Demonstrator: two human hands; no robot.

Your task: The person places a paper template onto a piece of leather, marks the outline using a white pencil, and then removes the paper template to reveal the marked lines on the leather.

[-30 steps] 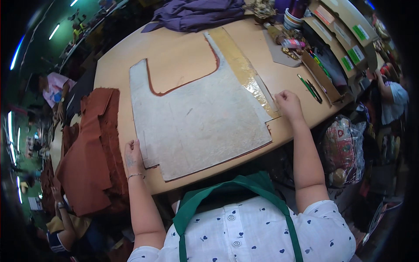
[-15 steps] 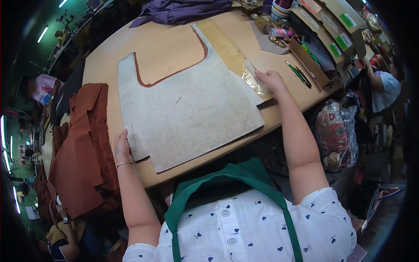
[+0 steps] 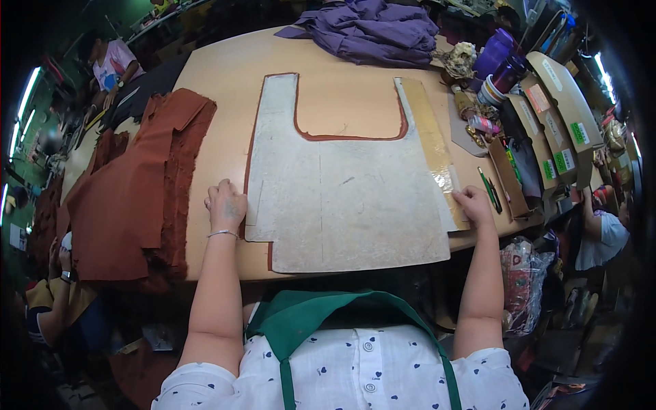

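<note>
A large grey-white pattern template with a U-shaped cutout lies flat on the table. Rust-brown fabric peeks out beneath it along the cutout and left edges. Yellowish tape covers the template's right side. My left hand rests on the tabletop against the template's left edge, its fingers apart and holding nothing. At the taped right edge, my right hand is closed, thumb and fingers pinching the template's border.
Stacked rust-brown fabric pieces lie at the left, with purple cloth at the back. Pens, an open cardboard box and cups occupy the right side. A plastic-wrapped bundle stands below the right edge. Other people work on both sides.
The template has turned clockwise and now sits squarer to me. My left hand has come off its corner onto the table beside it; my right hand stays at the taped edge.
</note>
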